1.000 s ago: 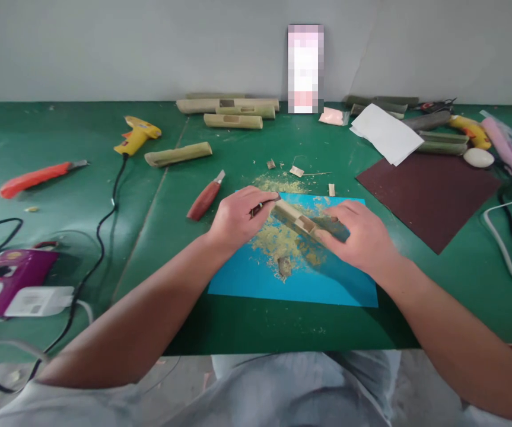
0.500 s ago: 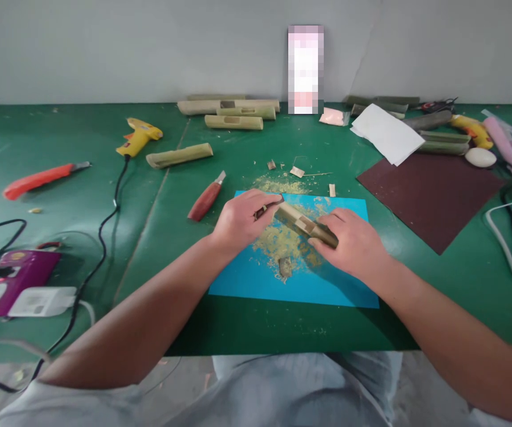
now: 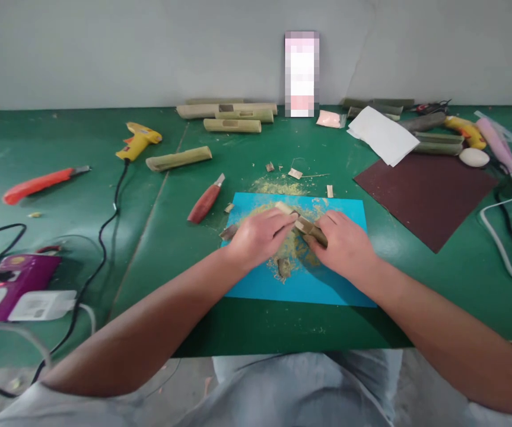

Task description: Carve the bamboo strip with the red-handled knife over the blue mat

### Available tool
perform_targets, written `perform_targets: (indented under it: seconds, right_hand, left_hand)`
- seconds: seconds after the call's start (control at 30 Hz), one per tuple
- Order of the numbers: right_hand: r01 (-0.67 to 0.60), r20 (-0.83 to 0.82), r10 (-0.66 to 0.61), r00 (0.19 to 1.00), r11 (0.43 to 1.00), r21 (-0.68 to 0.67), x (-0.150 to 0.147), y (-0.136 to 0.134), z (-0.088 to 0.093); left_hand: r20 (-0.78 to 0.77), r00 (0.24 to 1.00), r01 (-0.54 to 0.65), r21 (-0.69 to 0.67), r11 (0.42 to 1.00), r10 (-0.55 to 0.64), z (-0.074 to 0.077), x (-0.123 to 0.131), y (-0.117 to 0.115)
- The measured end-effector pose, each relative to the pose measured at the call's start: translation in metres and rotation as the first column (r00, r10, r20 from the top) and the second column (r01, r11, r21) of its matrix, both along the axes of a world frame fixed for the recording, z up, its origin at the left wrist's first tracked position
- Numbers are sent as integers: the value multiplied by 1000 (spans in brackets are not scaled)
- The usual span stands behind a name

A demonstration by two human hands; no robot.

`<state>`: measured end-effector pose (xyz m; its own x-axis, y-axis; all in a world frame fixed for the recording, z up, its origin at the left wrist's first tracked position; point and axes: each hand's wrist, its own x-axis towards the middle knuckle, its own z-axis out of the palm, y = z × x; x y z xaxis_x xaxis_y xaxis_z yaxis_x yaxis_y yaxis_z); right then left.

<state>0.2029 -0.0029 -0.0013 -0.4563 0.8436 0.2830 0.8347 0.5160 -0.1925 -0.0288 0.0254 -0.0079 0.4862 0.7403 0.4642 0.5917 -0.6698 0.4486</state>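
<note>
A short bamboo piece (image 3: 305, 224) with a cut slot lies slantwise over the blue mat (image 3: 340, 284), between both hands. My right hand (image 3: 344, 244) is closed around its near end. My left hand (image 3: 262, 236) is closed on a small tool whose dark end (image 3: 229, 232) sticks out to the left; its working end meets the bamboo near the slot. Yellow sawdust (image 3: 282, 246) covers the mat under the hands.
A red-handled knife (image 3: 205, 200) lies left of the mat, with a yellow glue gun (image 3: 136, 141), an orange cutter (image 3: 37, 183) and a purple box (image 3: 9, 284) farther left. Several bamboo pieces (image 3: 231, 114) line the back. Brown sandpaper (image 3: 425, 193), white paper (image 3: 384, 136) and cables lie right.
Both hands have drawn closer together and nearer to me. My left hand slid right along the bamboo, now covering most of it, and the tool's dark end shows at its left.
</note>
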Motion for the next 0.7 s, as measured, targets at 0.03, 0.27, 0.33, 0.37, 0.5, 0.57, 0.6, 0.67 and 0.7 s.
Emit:
perform_targets:
  seconds: [0.03, 0.27, 0.33, 0.37, 0.5, 0.57, 0.6, 0.67, 0.7]
  right_hand:
    - [-2, 0, 2, 1000, 1000, 4, 0, 0, 0]
    - [-2, -17, 3, 1000, 999, 32, -1, 0, -2]
    - [0, -24, 1, 1000, 1000, 29, -1, -1, -2]
    - [2, -25, -1, 1000, 1000, 26, -2, -1, -2]
    - [2, -12, -2, 1000, 1000, 29, -2, 0, -3]
    - [6, -7, -6, 1000, 999, 36, -2, 0, -3]
    - [9, -2, -9, 1000, 999, 37, -3, 0, -2]
    - [17, 13, -18, 1000, 999, 37, -4, -1, -2]
    - [23, 23, -23, 999, 999, 35, -5, -1, -1]
  left_hand:
    - [-11, 1000, 1, 8, 1000, -1, 0, 0, 0]
    - [-54, 997, -52, 61, 997, 55, 0, -2, 2]
    - [-40, 999, -27, 61, 998, 29, -1, -2, 2]
    - [-39, 997, -65, 68, 996, 68, -1, -2, 2]
    - [-68, 991, -114, 77, 991, 119, 0, 1, 0]
    - [-70, 993, -96, 53, 994, 100, 2, 6, -4]
    - [-70, 993, -96, 38, 995, 99, 3, 8, -6]
    - [-77, 991, -106, 11, 994, 107, 4, 11, -9]
    - [-83, 991, -106, 7, 994, 107, 5, 10, -11]
